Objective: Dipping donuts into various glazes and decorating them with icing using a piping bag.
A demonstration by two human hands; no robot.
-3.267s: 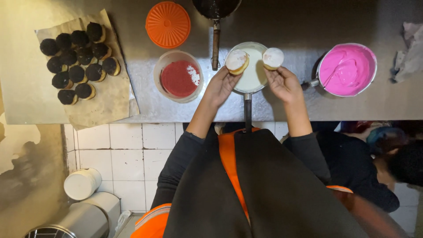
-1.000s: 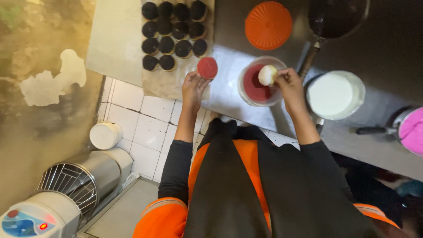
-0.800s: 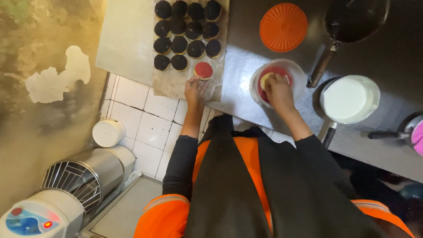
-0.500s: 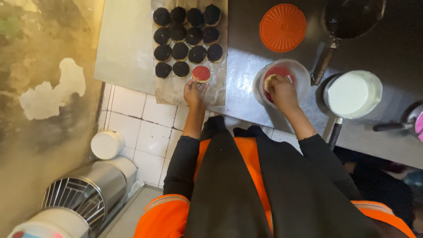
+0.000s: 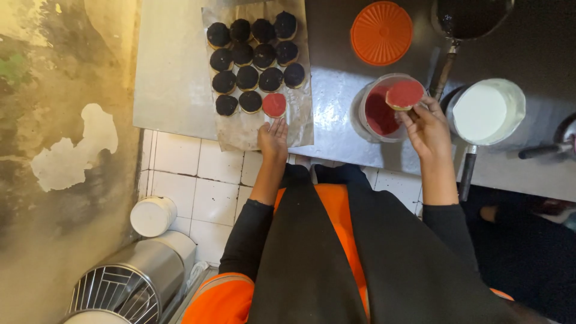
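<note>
Red-glazed biscuit (image 5: pixel 404 94), pinched by right hand (image 5: pixel 427 125) over red bowl (image 5: pixel 380 111), may drip; left hand (image 5: pixel 273 137) lies open, empty, beside the set-down red biscuit (image 5: pixel 274 105).

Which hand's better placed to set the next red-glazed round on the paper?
Probably right: the right hand already holds a red-glazed round over the red glaze bowl. The left hand is empty, resting on the paper.
</note>
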